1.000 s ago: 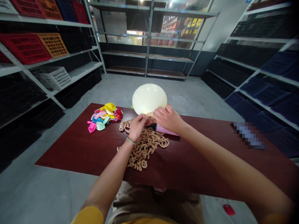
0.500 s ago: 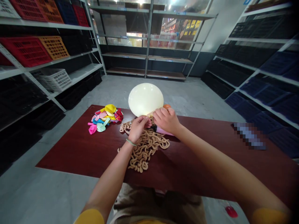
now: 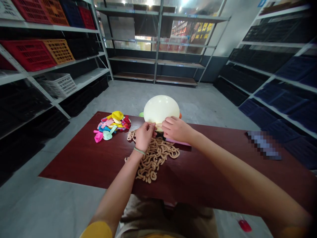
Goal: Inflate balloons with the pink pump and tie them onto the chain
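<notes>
An inflated pale yellow balloon [image 3: 161,108] hovers just above the dark red table [image 3: 81,158]. My left hand [image 3: 144,135] and my right hand [image 3: 176,129] meet under it, both with fingers pinched on the balloon's neck. Beneath my hands lies a tangled heap of tan looped cord or chain [image 3: 153,155]. A pink object [image 3: 178,142] lies under my right hand, mostly hidden. A pile of uninflated balloons in several colours [image 3: 112,125] sits to the left of my hands.
Metal shelving lines the room, with red and orange crates [image 3: 37,53] and a white basket [image 3: 58,84] at left. A blurred-out item [image 3: 264,148] lies on the table's right part. A red object [image 3: 244,225] lies on the floor.
The balloon has dropped lower and shifted a little to the right, closer to the table. Both hands stay pinched at its neck, having moved only slightly.
</notes>
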Demonstrator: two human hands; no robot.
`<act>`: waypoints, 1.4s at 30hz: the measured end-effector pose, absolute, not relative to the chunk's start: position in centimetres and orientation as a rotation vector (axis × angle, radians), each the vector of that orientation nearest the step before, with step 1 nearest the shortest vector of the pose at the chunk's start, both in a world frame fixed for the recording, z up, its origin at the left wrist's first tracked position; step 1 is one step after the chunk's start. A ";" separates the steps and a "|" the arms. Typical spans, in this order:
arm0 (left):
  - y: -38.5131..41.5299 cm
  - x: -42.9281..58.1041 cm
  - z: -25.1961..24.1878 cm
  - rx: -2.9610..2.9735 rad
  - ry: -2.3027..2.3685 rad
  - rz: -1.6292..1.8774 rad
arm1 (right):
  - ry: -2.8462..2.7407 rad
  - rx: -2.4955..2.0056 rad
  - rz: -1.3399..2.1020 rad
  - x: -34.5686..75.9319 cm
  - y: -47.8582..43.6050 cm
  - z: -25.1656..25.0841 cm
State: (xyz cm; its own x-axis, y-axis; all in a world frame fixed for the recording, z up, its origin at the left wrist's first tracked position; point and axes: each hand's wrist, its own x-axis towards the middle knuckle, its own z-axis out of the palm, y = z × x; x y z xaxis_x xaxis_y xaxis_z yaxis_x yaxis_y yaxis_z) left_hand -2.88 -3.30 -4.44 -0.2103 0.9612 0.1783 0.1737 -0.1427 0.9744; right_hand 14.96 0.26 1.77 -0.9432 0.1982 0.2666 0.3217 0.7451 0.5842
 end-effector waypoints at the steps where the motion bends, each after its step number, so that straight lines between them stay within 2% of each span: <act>1: -3.4 -3.0 -4.3 1.395 1.447 1.407 | -2.762 -0.422 -0.960 14.9 0.3 2.0; 6: -3.8 -3.4 -3.7 1.559 1.485 1.352 | -2.810 -0.460 -0.917 14.7 0.2 3.4; 14: -4.1 -3.0 -3.5 1.457 1.082 1.415 | -2.800 -0.581 -0.736 15.3 0.4 4.3; 26: -3.3 -3.7 -3.6 1.220 0.817 1.174 | -2.854 -0.637 -0.752 15.5 0.4 4.7; 30: -3.6 -3.8 -3.6 1.448 0.942 1.104 | -2.847 -0.619 -0.763 15.4 0.4 4.4; 37: -4.1 -3.0 -4.2 2.264 1.304 1.121 | -2.769 -0.769 -0.624 14.4 -0.3 3.9; 42: -3.9 -2.7 -5.0 2.419 1.397 1.128 | -2.722 -0.876 -0.482 13.4 -0.7 3.6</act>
